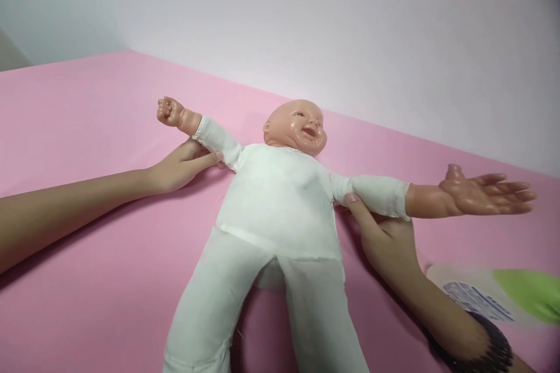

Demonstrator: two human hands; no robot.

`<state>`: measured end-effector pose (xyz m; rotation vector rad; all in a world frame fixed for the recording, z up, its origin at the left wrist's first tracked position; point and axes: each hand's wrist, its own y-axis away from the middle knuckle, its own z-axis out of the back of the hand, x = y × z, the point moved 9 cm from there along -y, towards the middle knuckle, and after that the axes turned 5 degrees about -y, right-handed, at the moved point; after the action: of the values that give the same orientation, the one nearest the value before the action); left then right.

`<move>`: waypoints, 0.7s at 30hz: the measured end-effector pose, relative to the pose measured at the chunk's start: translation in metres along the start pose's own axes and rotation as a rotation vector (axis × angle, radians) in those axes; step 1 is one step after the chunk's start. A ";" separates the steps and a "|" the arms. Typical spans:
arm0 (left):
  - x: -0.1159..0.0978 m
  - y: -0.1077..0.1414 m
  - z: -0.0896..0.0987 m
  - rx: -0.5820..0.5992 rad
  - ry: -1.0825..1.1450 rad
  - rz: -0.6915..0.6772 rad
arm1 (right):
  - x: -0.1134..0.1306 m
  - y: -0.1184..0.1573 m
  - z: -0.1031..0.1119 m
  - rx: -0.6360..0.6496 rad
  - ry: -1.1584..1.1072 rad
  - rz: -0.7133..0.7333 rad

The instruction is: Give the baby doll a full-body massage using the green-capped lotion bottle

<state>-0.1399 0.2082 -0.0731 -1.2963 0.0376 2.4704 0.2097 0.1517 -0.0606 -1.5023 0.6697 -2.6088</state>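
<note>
A baby doll with a white cloth body and a plastic head lies on its back, its arms spread wide. My left hand holds the doll's arm on the left side of the view, thumb on the white sleeve and fingers hidden beneath. The doll's other arm is held by my right hand, whose thumb presses the sleeve near the shoulder while the fingers pass under it. The doll's legs run off the bottom edge.
A pink surface lies under the doll and meets a pale wall behind. At the lower right, partly behind my right forearm, lies a white and green package with blue print.
</note>
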 end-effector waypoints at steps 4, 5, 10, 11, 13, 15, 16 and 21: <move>0.004 -0.001 0.001 -0.012 -0.010 0.008 | 0.002 0.000 0.000 -0.001 0.006 0.004; 0.005 -0.001 0.002 -0.016 -0.009 0.008 | 0.002 0.000 -0.001 0.000 0.010 0.005; 0.004 -0.001 0.003 -0.033 0.026 -0.022 | 0.001 0.000 0.000 0.002 0.006 -0.003; 0.003 -0.001 0.003 -0.035 0.034 -0.031 | 0.000 0.000 0.000 0.002 0.006 -0.003; 0.001 0.000 0.002 -0.032 0.047 -0.041 | 0.001 0.000 0.000 0.002 0.014 -0.001; 0.000 0.001 0.000 -0.019 0.062 -0.039 | 0.001 0.000 0.000 0.006 0.020 0.005; 0.000 0.001 0.000 -0.014 0.071 -0.035 | 0.001 0.000 -0.001 0.008 0.019 0.008; -0.001 0.000 -0.002 -0.005 0.100 -0.038 | 0.001 0.000 -0.001 0.004 0.021 0.004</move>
<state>-0.1382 0.2073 -0.0732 -1.4088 0.0319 2.3741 0.2083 0.1518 -0.0601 -1.4735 0.6681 -2.6250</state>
